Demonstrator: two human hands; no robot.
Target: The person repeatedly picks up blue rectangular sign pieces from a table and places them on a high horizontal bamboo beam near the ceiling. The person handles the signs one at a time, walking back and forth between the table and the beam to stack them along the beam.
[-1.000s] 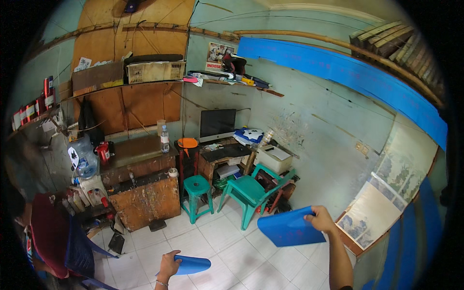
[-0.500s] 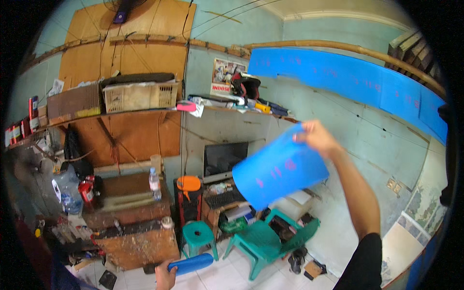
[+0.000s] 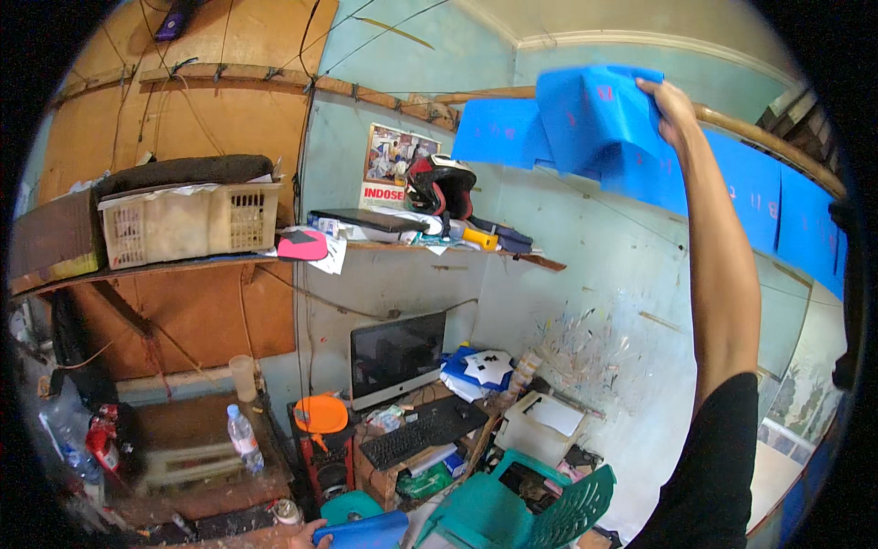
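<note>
My right hand (image 3: 671,112) is raised high, pinching the corner of a blue sheet (image 3: 594,114) with pink marks on it. That sheet is bent and overlaps a row of similar blue sheets (image 3: 732,174) hanging below a bamboo pole (image 3: 764,125) along the right wall. Low at the bottom edge, my left hand (image 3: 309,536) is partly cut off by the frame. It is closed on a blue bundle (image 3: 370,529), which looks like more of the same sheets, rolled or folded over.
A green plastic chair (image 3: 485,512) stands below, beside a desk with a monitor (image 3: 398,357), a keyboard (image 3: 425,430) and a printer (image 3: 540,425). A wall shelf (image 3: 366,247) carries a helmet (image 3: 444,183) and a plastic basket (image 3: 192,224). A water bottle (image 3: 242,437) stands on a box at left.
My right hand has lifted the blue sheet from mid-height up to the hanging row at the pole. The view has tilted up, and my left hand with the bundle now sits lower in it.
</note>
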